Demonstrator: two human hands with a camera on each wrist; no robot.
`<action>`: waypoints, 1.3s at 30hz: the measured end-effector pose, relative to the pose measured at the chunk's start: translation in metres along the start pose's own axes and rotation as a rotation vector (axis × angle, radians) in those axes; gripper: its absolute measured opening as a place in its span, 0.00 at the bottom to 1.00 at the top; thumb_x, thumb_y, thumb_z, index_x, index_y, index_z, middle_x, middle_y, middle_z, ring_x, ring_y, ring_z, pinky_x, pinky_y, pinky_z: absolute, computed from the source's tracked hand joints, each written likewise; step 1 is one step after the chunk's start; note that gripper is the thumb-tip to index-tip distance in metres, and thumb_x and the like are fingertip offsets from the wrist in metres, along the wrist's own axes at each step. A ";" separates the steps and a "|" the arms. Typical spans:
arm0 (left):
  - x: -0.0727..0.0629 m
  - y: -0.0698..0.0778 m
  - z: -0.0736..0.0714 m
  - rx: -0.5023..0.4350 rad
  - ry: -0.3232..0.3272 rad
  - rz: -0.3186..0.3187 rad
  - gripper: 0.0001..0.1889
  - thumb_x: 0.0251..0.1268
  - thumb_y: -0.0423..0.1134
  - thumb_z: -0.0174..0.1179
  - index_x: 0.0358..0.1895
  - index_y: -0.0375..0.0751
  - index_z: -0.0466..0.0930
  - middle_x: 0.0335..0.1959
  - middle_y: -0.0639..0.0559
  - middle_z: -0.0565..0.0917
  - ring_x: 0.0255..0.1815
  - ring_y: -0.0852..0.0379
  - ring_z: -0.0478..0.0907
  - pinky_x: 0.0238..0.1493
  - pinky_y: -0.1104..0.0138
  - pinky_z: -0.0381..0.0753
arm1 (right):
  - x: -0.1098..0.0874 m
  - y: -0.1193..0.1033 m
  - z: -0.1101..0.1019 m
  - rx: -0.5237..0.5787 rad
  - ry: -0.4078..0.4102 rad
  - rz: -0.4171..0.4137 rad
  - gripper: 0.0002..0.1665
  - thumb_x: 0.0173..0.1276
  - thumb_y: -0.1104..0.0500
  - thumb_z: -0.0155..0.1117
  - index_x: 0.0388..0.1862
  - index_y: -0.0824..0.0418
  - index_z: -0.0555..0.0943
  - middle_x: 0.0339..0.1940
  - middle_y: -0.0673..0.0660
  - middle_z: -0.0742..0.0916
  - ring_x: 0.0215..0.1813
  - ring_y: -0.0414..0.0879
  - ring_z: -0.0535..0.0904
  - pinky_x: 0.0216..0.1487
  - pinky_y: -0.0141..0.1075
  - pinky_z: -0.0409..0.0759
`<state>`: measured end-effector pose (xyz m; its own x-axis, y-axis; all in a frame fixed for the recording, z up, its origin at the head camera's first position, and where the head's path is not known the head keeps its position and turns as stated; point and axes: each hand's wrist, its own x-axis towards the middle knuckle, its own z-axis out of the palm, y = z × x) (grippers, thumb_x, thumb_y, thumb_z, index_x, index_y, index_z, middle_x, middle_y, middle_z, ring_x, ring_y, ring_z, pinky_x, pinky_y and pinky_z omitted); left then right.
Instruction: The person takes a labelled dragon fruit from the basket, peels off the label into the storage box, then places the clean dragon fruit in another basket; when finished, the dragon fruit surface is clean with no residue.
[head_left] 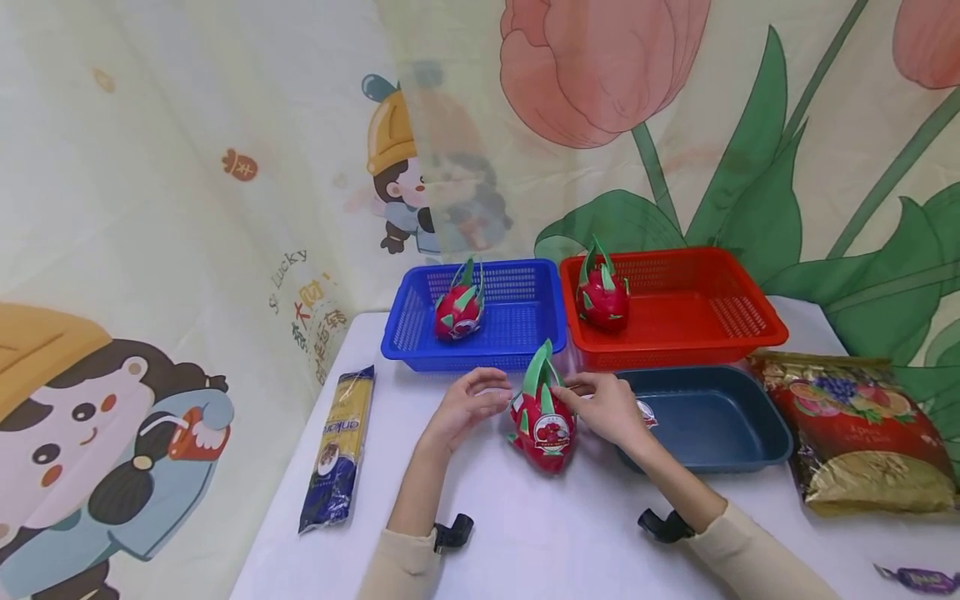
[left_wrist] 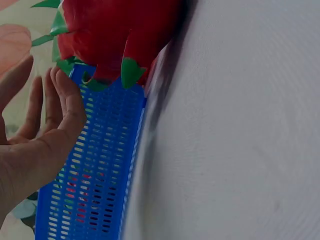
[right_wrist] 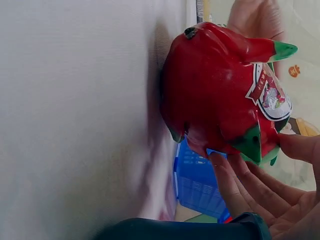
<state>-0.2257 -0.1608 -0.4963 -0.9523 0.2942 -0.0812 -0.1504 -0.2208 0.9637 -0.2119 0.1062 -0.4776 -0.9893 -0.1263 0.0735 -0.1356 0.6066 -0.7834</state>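
Note:
A red dragon fruit [head_left: 545, 429] with green-tipped scales and a round sticker rests on the white table in the middle of the head view. My right hand [head_left: 609, 408] pinches its upper right side; in the right wrist view the thumb [right_wrist: 297, 146] and fingers press on it from different sides. On its other side is my left hand [head_left: 467, 408], fingers loosely bent. The left wrist view has this hand [left_wrist: 42, 130] holding nothing, a little apart from the fruit [left_wrist: 110, 35].
Behind stand a blue basket [head_left: 517, 364] and a red basket [head_left: 675, 346], each holding one dragon fruit. A dark blue tray [head_left: 708, 421] is to the right, beside a red-gold bag [head_left: 862, 433]. A pasta packet [head_left: 341, 450] lies left; a purple-wrapped candy [head_left: 926, 580] lies front right.

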 end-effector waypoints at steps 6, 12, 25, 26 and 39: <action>-0.004 0.001 0.009 0.225 -0.155 0.035 0.21 0.64 0.27 0.71 0.59 0.30 0.81 0.51 0.40 0.88 0.52 0.50 0.87 0.58 0.61 0.86 | -0.005 0.000 0.000 0.004 0.049 -0.053 0.26 0.68 0.48 0.76 0.57 0.63 0.87 0.47 0.60 0.92 0.47 0.56 0.89 0.40 0.44 0.91; -0.005 -0.003 0.013 0.230 -0.144 0.033 0.20 0.62 0.23 0.70 0.58 0.28 0.82 0.47 0.40 0.90 0.49 0.52 0.88 0.54 0.64 0.87 | -0.016 -0.004 -0.004 0.115 0.172 -0.111 0.21 0.68 0.55 0.76 0.58 0.61 0.87 0.48 0.59 0.92 0.49 0.55 0.89 0.49 0.47 0.90; -0.006 -0.006 0.015 0.189 -0.022 0.019 0.25 0.60 0.26 0.73 0.61 0.30 0.80 0.56 0.35 0.83 0.49 0.51 0.88 0.54 0.61 0.88 | -0.029 -0.002 -0.008 0.311 -0.138 -0.067 0.20 0.66 0.59 0.78 0.56 0.58 0.88 0.44 0.52 0.93 0.50 0.50 0.89 0.49 0.36 0.89; -0.005 -0.007 0.014 0.193 -0.009 0.016 0.25 0.60 0.27 0.74 0.62 0.32 0.80 0.57 0.37 0.82 0.49 0.52 0.88 0.54 0.62 0.88 | -0.028 -0.001 -0.008 0.327 -0.151 -0.057 0.20 0.65 0.58 0.79 0.56 0.58 0.87 0.43 0.52 0.93 0.50 0.50 0.89 0.49 0.35 0.89; 0.009 -0.012 0.024 0.138 0.050 0.135 0.22 0.68 0.30 0.70 0.63 0.32 0.79 0.55 0.40 0.88 0.55 0.52 0.87 0.58 0.64 0.86 | -0.016 0.013 -0.009 0.443 -0.238 0.039 0.22 0.64 0.56 0.80 0.55 0.62 0.87 0.42 0.57 0.93 0.48 0.50 0.90 0.48 0.38 0.90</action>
<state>-0.2258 -0.1335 -0.5025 -0.9738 0.2236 0.0420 0.0141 -0.1250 0.9921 -0.1987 0.1230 -0.4835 -0.9462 -0.3172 -0.0639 -0.0112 0.2293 -0.9733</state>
